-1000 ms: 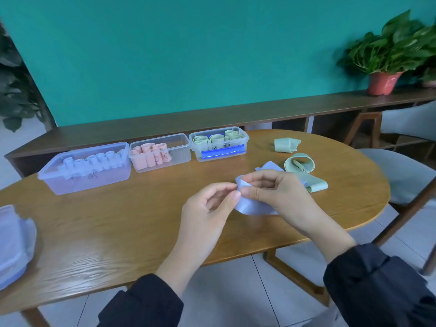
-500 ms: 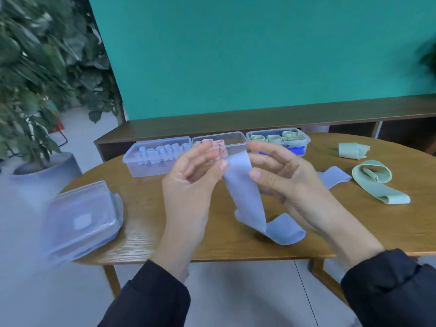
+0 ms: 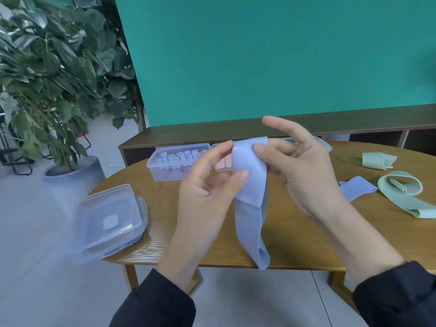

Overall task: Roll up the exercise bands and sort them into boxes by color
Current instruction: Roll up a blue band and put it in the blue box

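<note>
Between the hands hangs a smooth, matt blue band (image 3: 251, 201) of thin rubbery sheet. Under them the worktop (image 3: 295, 234) is grained wood with a soft sheen. Left of the left hand lies a stack of clear glossy plastic lids (image 3: 109, 221); right of the right hand, a matt green band (image 3: 405, 197).
</note>
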Action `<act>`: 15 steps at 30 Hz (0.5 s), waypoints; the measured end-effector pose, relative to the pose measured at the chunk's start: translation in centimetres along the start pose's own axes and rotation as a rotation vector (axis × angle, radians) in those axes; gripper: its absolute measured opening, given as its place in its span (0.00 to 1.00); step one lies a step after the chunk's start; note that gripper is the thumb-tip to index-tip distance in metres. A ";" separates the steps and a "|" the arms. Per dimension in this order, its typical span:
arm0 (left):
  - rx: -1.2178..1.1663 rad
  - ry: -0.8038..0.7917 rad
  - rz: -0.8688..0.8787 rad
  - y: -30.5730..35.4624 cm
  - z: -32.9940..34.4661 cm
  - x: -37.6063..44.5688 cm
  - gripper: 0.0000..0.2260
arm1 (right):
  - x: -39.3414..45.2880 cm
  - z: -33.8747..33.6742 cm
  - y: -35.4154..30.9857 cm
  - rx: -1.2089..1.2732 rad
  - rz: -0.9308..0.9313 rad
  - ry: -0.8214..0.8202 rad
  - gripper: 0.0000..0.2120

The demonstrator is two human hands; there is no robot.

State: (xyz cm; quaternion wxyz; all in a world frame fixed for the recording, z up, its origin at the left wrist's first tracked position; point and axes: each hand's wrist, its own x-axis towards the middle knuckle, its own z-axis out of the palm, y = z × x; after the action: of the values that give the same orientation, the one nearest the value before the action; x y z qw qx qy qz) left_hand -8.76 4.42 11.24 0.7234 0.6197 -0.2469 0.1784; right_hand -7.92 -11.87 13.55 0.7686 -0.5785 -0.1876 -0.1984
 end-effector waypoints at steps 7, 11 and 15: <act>0.001 0.068 -0.055 -0.9 0.8 0.0 0.21 | 0.1 -1.5 0.9 -0.101 0.139 -0.133 0.28; 0.028 0.176 -0.067 -1.5 0.6 0.8 0.15 | -1.1 -2.1 1.3 -0.303 0.169 -0.199 0.26; 0.075 0.208 -0.079 -2.1 0.6 1.1 0.08 | -1.9 -2.3 1.8 -0.367 0.111 -0.162 0.21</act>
State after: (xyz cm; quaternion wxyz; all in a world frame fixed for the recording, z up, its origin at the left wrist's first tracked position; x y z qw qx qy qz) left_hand -6.79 3.39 10.23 0.7278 0.6337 -0.1392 0.2222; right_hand -8.48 -13.44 10.45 0.6423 -0.7325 -0.1774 -0.1393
